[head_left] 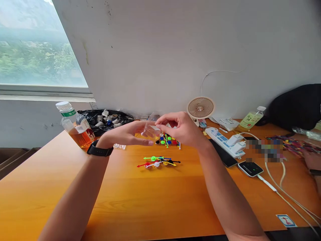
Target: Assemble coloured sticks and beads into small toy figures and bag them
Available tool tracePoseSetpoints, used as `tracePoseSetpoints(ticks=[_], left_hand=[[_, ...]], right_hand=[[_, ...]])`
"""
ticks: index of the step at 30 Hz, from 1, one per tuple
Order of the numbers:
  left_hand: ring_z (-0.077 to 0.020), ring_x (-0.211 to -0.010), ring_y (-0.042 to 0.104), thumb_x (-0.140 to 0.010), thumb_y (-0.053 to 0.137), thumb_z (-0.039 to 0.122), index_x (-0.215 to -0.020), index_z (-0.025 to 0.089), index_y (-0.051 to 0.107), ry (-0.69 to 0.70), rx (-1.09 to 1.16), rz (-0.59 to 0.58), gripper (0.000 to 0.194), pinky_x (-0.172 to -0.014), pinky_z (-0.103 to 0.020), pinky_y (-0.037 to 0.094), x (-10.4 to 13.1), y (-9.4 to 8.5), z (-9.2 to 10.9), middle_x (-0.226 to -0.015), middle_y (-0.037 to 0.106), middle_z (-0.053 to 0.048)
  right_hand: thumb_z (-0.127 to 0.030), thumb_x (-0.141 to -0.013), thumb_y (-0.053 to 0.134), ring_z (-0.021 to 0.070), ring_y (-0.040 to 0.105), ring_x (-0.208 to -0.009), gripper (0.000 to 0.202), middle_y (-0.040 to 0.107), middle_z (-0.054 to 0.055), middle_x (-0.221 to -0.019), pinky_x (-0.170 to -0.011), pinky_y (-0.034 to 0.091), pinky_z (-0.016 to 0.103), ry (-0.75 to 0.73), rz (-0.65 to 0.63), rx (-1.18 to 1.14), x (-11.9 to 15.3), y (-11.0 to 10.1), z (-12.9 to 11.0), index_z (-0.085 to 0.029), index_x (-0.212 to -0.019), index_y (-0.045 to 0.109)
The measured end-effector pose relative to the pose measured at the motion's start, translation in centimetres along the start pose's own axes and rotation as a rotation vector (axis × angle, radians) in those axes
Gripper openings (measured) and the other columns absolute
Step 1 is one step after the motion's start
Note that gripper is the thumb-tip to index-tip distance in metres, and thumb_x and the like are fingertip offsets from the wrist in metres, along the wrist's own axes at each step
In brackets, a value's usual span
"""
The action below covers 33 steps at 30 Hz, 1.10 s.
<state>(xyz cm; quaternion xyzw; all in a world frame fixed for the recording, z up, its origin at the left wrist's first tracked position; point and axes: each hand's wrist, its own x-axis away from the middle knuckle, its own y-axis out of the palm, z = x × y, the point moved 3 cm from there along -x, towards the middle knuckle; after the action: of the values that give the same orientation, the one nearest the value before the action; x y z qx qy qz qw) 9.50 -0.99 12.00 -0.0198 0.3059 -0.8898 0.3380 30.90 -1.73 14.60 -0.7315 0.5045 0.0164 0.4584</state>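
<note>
Forearms [220, 187] overhang a wooden table [140, 204], grey wall [155, 60] behind; right grip [184, 130] pinches plastic [151, 130], left grip [126, 134] unclear.

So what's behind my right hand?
Small coloured pieces, green and blue ones among them, peek out below your right hand; whatever lies directly behind it is covered.

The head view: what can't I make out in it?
All in the head view:
Left hand: its far fingertips are unclear behind the clear plastic.
Rear coloured pieces: partly covered by the right hand, so I can't count them.
Pixelated patch: whatever lies under it is blurred out.
Black item: cut off by the right edge.
Bottle: its label's fine print is too small.
</note>
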Motion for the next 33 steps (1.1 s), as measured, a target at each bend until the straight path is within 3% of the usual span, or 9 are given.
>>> tracePoseSetpoints(ticks=[4, 8, 15, 22, 26, 29, 31, 33], left_hand=[[-0.025, -0.111, 0.074, -0.098, 0.071, 0.047, -0.145, 0.024, 0.064, -0.078, -0.066, 0.09, 0.053, -0.096, -0.038, 0.06, 0.1, -0.7, -0.8, -0.118, 0.079, -0.009], [-0.0228, -0.093, 0.075, -0.093, 0.075, 0.049, -0.127, 0.023, 0.075, -0.089, -0.15, 0.144, 0.043, -0.081, -0.032, 0.06, 0.3, -1.1, -0.8, -0.098, 0.08, -0.006], [-0.0173, -0.073, 0.064, -0.096, 0.068, 0.049, -0.099, 0.018, 0.077, -0.034, -0.269, 0.101, 0.032, -0.066, -0.026, 0.051, -0.1, -0.4, 0.0, -0.08, 0.072, -0.002], [-0.0185, -0.08, 0.068, -0.101, 0.06, 0.041, -0.11, 0.019, 0.075, -0.003, -0.371, 0.048, 0.028, -0.07, -0.026, 0.051, 0.0, 0.6, 1.6, -0.097, 0.077, -0.006], [-0.0222, -0.097, 0.073, -0.101, 0.061, 0.035, -0.122, 0.021, 0.072, 0.016, -0.391, 0.043, 0.027, -0.081, -0.028, 0.054, -0.2, 1.4, 2.3, -0.113, 0.079, -0.007], [-0.0225, -0.097, 0.074, -0.102, 0.06, 0.032, -0.126, 0.022, 0.07, 0.021, -0.411, 0.034, 0.028, -0.081, -0.028, 0.054, -0.4, 2.1, 2.7, -0.115, 0.078, -0.007], [-0.024, -0.098, 0.074, -0.1, 0.063, 0.032, -0.133, 0.023, 0.067, 0.013, -0.49, 0.074, 0.034, -0.082, -0.031, 0.055, -0.4, 2.3, 2.8, -0.117, 0.078, -0.009], [-0.029, -0.111, 0.072, -0.094, 0.072, 0.035, -0.144, 0.023, 0.062, 0.026, -0.616, 0.175, 0.052, -0.092, -0.037, 0.056, -0.3, 2.3, 3.0, -0.129, 0.074, -0.012]], right_hand=[[-0.029, -0.093, 0.072, 0.0219, 0.065, -0.095, 0.011, 0.077, 0.004, -0.092, -0.079, 0.048, 0.034, -0.062, 0.112, 0.1, 0.0, -0.7, -0.2, -0.024, -0.094, 0.082], [-0.033, -0.09, 0.078, 0.0241, 0.068, -0.105, 0.014, 0.079, 0.005, -0.106, -0.095, 0.052, 0.039, -0.083, 0.1, 0.086, 0.1, -1.1, -0.4, -0.024, -0.1, 0.082], [-0.045, -0.101, 0.066, 0.021, 0.075, -0.099, 0.033, 0.079, 0.006, -0.117, -0.085, 0.06, 0.033, -0.013, -0.357, -0.285, 0.0, 0.4, 0.3, -0.023, -0.123, 0.077], [-0.048, -0.099, 0.072, 0.025, 0.065, -0.131, 0.052, 0.068, 0.007, -0.145, -0.105, 0.055, 0.035, -0.16, -0.58, -0.115, 0.4, 1.0, 0.0, -0.029, -0.147, 0.065], [-0.052, -0.095, 0.075, 0.0262, 0.063, -0.134, 0.063, 0.062, 0.008, -0.153, -0.105, 0.055, 0.035, -0.166, -0.598, -0.064, 0.5, 1.9, 0.1, -0.028, -0.151, 0.061], [-0.052, -0.092, 0.078, 0.0278, 0.062, -0.137, 0.065, 0.061, 0.008, -0.155, -0.107, 0.054, 0.036, -0.14, -0.6, -0.047, 0.6, 2.6, 0.5, -0.029, -0.15, 0.061], [-0.052, -0.091, 0.079, 0.0286, 0.058, -0.141, 0.067, 0.059, 0.007, -0.156, -0.112, 0.051, 0.039, -0.126, -0.611, -0.06, 0.6, 3.0, 0.7, -0.031, -0.151, 0.059], [-0.052, -0.092, 0.078, 0.0282, 0.051, -0.147, 0.069, 0.057, 0.007, -0.158, -0.118, 0.046, 0.042, -0.134, -0.614, -0.125, 0.3, 3.2, 0.8, -0.032, -0.154, 0.055]])
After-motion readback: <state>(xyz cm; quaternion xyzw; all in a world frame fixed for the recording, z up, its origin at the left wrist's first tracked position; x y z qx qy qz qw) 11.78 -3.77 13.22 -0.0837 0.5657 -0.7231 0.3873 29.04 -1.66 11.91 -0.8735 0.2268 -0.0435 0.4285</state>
